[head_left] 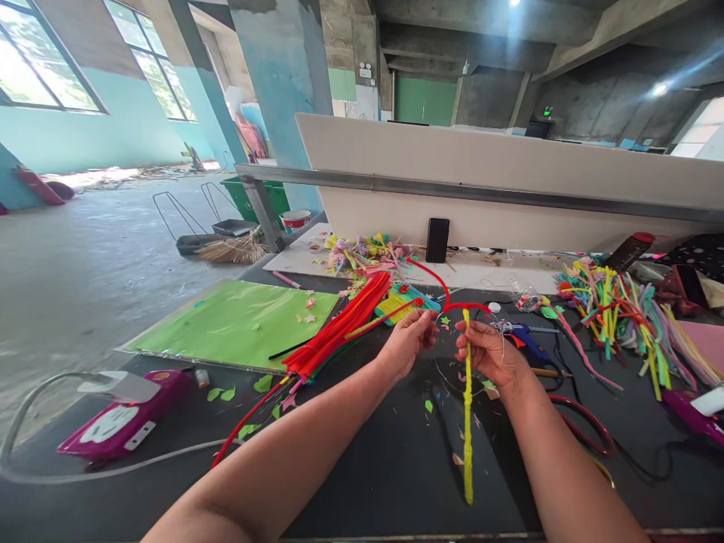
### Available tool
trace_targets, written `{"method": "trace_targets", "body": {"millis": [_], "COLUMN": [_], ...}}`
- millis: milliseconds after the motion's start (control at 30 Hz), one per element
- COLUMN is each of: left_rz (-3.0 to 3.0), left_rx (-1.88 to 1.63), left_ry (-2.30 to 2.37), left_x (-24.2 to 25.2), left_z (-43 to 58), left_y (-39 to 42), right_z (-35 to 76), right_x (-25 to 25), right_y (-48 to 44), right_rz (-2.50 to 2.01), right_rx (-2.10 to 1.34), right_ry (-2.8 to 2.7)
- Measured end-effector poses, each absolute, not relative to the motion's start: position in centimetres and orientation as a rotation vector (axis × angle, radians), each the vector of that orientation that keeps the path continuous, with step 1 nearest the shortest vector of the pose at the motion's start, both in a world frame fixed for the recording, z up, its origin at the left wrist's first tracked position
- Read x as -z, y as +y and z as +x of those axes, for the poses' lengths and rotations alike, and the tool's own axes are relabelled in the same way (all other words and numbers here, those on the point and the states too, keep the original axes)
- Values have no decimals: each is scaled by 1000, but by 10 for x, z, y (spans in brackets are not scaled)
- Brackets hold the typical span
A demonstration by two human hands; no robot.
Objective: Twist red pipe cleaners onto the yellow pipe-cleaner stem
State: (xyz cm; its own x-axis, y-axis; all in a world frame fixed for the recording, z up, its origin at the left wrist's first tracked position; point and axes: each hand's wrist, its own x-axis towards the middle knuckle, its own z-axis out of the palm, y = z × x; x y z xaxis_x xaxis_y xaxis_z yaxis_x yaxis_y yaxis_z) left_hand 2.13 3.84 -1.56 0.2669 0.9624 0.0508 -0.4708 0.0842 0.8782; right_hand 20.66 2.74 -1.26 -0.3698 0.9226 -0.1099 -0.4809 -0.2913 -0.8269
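Left hand (408, 341): red stem (443, 286) | right hand (491, 353): yellow stem (467, 430), fuzzy, straight, upright

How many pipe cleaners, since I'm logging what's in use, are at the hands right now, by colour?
Yellow pipe cleaner, gripped in the right hand: 1
Red pipe cleaner, curving between the right hand and the pinched left hand: 1
Total: 2
The piles and the red bundle on the table are not counted.
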Motion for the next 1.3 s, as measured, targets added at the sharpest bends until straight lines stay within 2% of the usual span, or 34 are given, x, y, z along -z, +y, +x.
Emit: {"method": "trace_targets", "body": {"millis": [300,467,600,733,1300], "left_rz": [1027,1085,1146,1175,1123], "left_rx": [-1164,-1125,-1107,-1081,-1167], "left_ry": [645,679,726,729,881], "left_x": [15,16,14,14,25], "left_z": [19,21,23,23,27], "left_y": [39,37,35,34,38], "right_z": [212,220,216,214,207], "right_x": [11,12,9,6,8], "right_y": [30,38,34,31,29], "right_rz": [-865,-963,-1068,-1161,-1154], "right_rx": [-1896,-1565,-1252,-1101,-1202], "right_ry": [-1013,-945,-1139,-1302,-1158]}}
